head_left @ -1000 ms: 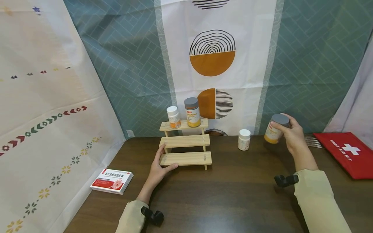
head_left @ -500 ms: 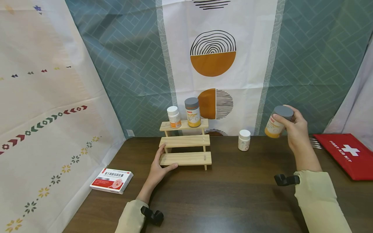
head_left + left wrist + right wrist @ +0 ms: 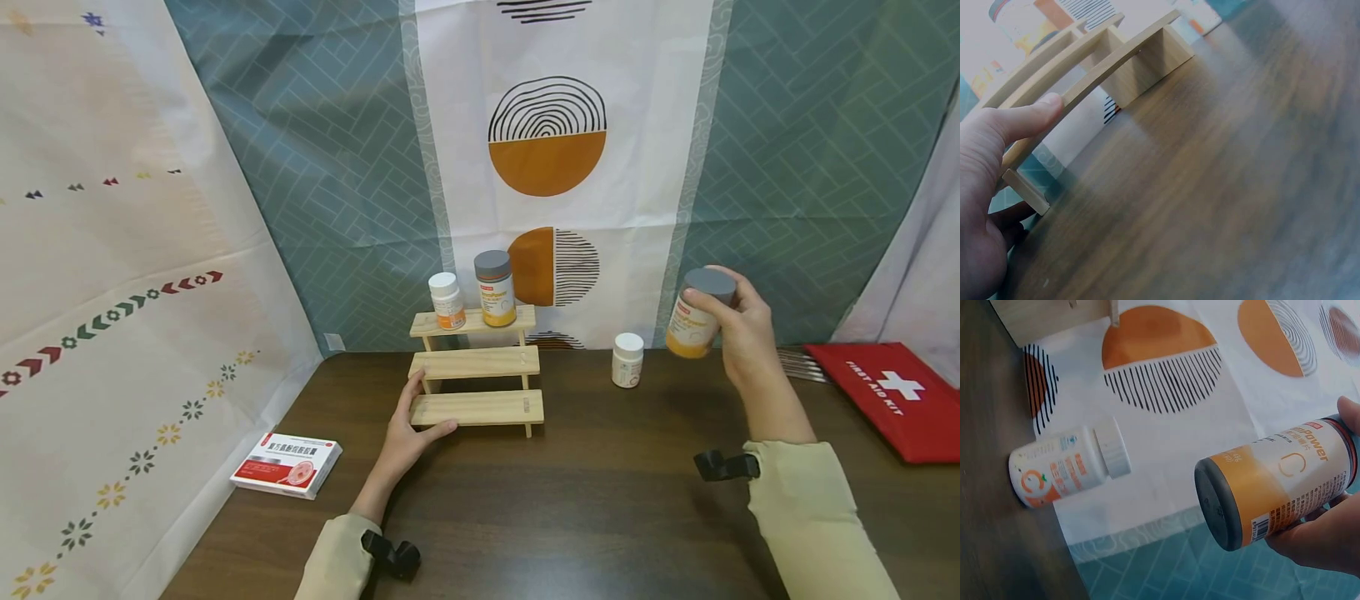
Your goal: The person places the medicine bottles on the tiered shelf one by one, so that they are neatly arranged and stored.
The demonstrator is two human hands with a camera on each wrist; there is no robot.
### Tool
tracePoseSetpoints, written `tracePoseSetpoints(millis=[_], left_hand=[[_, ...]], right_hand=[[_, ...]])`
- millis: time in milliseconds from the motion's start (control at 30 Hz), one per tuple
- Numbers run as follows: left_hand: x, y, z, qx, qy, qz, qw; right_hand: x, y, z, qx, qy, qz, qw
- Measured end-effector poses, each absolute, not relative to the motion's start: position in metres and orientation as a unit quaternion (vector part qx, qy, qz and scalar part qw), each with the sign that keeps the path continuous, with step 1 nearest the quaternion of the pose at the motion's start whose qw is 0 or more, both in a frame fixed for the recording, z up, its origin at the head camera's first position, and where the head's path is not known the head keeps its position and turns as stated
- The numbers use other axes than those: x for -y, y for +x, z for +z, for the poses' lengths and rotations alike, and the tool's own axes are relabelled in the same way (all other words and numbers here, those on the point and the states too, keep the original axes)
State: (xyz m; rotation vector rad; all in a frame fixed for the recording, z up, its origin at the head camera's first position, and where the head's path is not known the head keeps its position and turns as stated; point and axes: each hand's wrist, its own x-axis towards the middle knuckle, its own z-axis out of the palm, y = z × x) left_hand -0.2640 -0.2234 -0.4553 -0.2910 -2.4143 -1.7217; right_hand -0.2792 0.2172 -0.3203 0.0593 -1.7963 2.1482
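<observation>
The left hand (image 3: 402, 437) grips the left end of a three-step wooden rack (image 3: 480, 407); in the left wrist view its thumb lies on the lowest board (image 3: 1110, 63). Around a grey-capped bottle (image 3: 692, 323) with a yellow and white label, the right hand (image 3: 752, 346) is curled, holding it tilted above the back of the table. The right wrist view shows that bottle's dark base (image 3: 1217, 506) off any surface. A small white bottle (image 3: 627, 360) stands on the table to its left. The rack's top step bears another white bottle (image 3: 447, 302) and a grey-capped bottle (image 3: 496, 289).
A red and white medicine box (image 3: 287, 465) lies at the table's left. On the right are a red first aid pouch (image 3: 892, 400) and several metal strips (image 3: 802, 365), partly behind the right hand. A patterned cloth (image 3: 555, 192) hangs behind the table (image 3: 570, 517).
The right hand has lifted the grey-capped bottle higher, then shifted slightly left with it. The left hand stays in place on the rack.
</observation>
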Motion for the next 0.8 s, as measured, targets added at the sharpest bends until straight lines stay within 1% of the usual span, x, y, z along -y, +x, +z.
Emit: tracePoseSetpoints(millis=[433,700,800], left_hand=[[0.224,-0.259,-0.458,0.81,-0.086,-0.573,0.085],[0.223,-0.264,-0.455,0.813,-0.088,-0.569,0.085],[0.223,-0.264,-0.456,0.813,-0.088,-0.57,0.081]], right_hand=[[-0.187,-0.278,-0.33,0.721,0.029,0.682,0.118],[-0.163,-0.275,-0.327,0.685,0.07,0.718,0.1],[-0.156,-0.273,-0.328,0.683,0.071,0.722,0.087]])
